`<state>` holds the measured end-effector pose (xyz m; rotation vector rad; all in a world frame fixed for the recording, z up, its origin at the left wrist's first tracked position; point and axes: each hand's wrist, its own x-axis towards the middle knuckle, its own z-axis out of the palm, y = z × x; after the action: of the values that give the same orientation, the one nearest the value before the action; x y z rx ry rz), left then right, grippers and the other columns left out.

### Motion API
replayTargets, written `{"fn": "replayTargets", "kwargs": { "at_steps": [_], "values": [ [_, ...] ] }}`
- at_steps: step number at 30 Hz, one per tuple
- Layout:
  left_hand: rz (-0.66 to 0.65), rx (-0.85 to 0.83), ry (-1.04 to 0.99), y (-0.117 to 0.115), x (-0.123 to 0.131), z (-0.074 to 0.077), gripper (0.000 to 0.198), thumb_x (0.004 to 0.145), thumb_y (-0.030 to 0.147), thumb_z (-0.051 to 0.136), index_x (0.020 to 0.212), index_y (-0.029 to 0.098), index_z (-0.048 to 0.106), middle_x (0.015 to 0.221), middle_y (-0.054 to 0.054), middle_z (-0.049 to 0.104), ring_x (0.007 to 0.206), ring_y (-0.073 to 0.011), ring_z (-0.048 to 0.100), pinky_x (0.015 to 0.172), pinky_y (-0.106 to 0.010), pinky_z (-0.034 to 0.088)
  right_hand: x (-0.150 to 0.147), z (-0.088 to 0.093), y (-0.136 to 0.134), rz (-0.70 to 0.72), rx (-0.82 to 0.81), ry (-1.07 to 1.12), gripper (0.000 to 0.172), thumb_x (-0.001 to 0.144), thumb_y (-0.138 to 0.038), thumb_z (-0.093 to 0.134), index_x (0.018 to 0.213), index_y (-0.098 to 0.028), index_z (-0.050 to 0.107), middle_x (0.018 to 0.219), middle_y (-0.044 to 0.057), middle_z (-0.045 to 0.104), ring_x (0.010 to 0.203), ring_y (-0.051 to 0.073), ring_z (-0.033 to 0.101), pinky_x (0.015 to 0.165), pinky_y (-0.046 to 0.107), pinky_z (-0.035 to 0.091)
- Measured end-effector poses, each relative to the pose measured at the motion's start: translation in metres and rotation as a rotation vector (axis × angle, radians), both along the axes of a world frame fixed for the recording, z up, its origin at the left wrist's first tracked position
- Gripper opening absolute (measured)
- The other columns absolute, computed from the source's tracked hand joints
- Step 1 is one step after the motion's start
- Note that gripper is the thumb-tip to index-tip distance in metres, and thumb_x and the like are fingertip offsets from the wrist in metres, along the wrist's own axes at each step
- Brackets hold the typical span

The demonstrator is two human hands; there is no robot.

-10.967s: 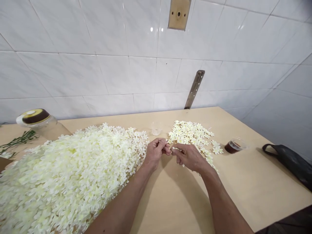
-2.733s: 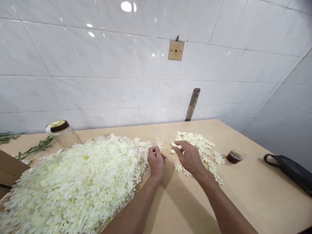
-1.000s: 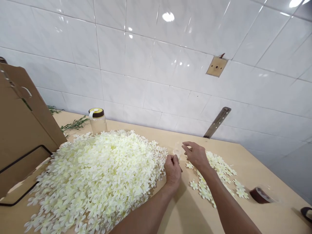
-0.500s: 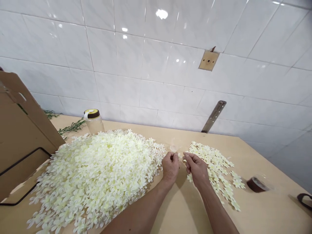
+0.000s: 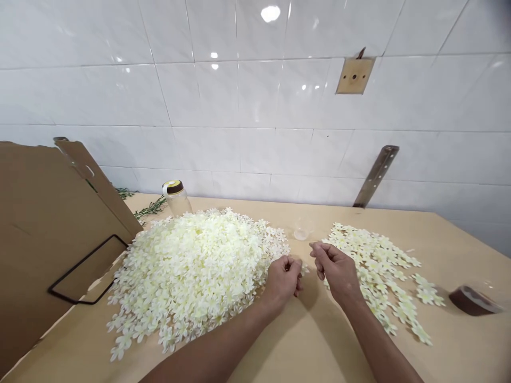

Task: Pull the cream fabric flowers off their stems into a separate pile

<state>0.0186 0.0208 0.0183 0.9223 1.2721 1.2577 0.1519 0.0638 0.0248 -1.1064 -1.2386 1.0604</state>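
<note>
A large heap of cream fabric flowers (image 5: 195, 266) covers the left half of the wooden table (image 5: 303, 340). A thinner spread of the same flowers (image 5: 383, 266) lies to the right. My left hand (image 5: 284, 279) rests at the heap's right edge, fingers curled in a pinch on something I cannot make out. My right hand (image 5: 335, 268) hovers just left of the thinner spread, thumb and forefinger pinched together on something tiny that I cannot name. A small clear cup (image 5: 301, 230) stands on the table just beyond both hands.
A brown cardboard box (image 5: 48, 229) with a black handle outline stands at the left. A clear jar with a brown lid (image 5: 175, 196) and green stems (image 5: 149, 208) sit behind the heap. A clear cup of dark stuff (image 5: 471, 299) sits at the right. White tiled wall behind.
The view has swung left and the box fills more of the left side. My hands have drawn slightly apart; the right one lifted a little, the left settled against the heap.
</note>
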Motion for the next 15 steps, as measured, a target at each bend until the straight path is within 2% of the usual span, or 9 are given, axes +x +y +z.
{"fn": "replayTargets", "kwargs": {
  "at_steps": [3,7,10,15],
  "values": [
    [-0.024,0.100,0.121,-0.012,-0.008,-0.001,0.026,0.085,0.040,0.058,0.068,0.020,0.053,0.043,0.005,0.049,0.034,-0.0092,0.043,0.038,-0.021,0.035,-0.008,-0.001,-0.007,0.063,0.003,-0.056,0.041,0.080,-0.056,0.068,0.089,-0.015,0.069,0.060,0.000,0.058,0.040,0.008,0.041,0.036,0.022,0.034],
    [0.050,0.205,0.156,-0.013,-0.016,-0.004,0.027,0.088,0.043,0.055,0.073,0.020,0.055,0.046,0.005,0.052,0.037,-0.0092,0.046,0.041,-0.020,0.037,-0.019,-0.003,-0.016,0.137,-0.042,-0.067,0.043,0.082,-0.057,0.065,0.086,-0.015,0.068,0.056,-0.001,0.054,0.039,0.007,0.039,0.036,0.021,0.033],
    [0.081,0.158,0.062,-0.011,-0.018,-0.005,0.029,0.087,0.046,0.055,0.072,0.021,0.052,0.045,0.006,0.051,0.034,-0.0099,0.045,0.037,-0.021,0.036,-0.025,-0.005,-0.018,0.146,-0.113,-0.008,0.045,0.080,-0.060,0.066,0.088,-0.015,0.069,0.060,0.000,0.057,0.039,0.007,0.039,0.035,0.021,0.031],
    [0.078,0.072,-0.034,-0.012,-0.022,-0.003,0.030,0.085,0.047,0.057,0.070,0.022,0.050,0.043,0.005,0.052,0.032,-0.0104,0.044,0.034,-0.021,0.036,-0.029,-0.005,-0.022,0.196,-0.230,-0.021,0.049,0.080,-0.063,0.063,0.092,-0.015,0.068,0.050,-0.005,0.048,0.037,0.008,0.038,0.036,0.021,0.028]
  ]
}}
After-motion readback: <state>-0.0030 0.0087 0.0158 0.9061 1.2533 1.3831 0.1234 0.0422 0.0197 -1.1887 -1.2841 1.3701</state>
